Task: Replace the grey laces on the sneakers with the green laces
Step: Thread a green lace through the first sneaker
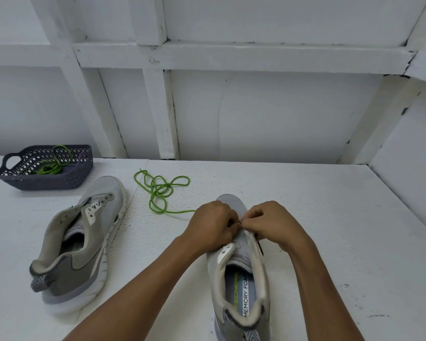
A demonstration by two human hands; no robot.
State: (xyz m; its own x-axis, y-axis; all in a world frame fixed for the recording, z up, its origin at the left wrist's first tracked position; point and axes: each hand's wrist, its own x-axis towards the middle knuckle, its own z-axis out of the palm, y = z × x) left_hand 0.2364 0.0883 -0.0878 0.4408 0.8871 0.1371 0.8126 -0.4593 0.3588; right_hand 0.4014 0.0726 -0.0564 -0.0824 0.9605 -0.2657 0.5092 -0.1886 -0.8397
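A: White table, and the grey sneaker stood on it, both hands at its front eyelets.

B: The left hand gripped the sneaker, and the right hand seemingly pinched the tip of the green lace. Those loose coils to the left could've knotted on a quick pull.

Left hand and right hand pinch green lace over near sneaker
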